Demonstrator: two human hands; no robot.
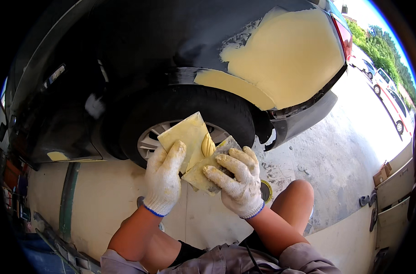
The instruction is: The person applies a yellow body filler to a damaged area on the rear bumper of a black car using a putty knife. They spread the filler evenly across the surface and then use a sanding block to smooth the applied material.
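My left hand point(164, 176), in a white work glove with a blue cuff, grips a flat square filler board point(186, 137) smeared pale yellow. A ridged dollop of yellow body filler point(208, 145) sits near the board's right edge. My right hand point(240, 178), gloved alike, is closed on a flat, filler-stained spreader point(201, 176), whose edge lies against the lower part of the board. Beyond them stands a black car point(139, 50). A broad patch of yellow filler point(290, 57) covers its rear panel and runs along the wheel arch.
Just past my hands is the car's rear wheel point(226, 109). The grey bumper point(308, 116) hangs at the right, partly loose. A round tin point(266, 191) stands by my knee. Cabinets point(395, 201) line the right side; parked vehicles point(390, 91) are outside. A dark green strip point(69, 196) crosses the floor.
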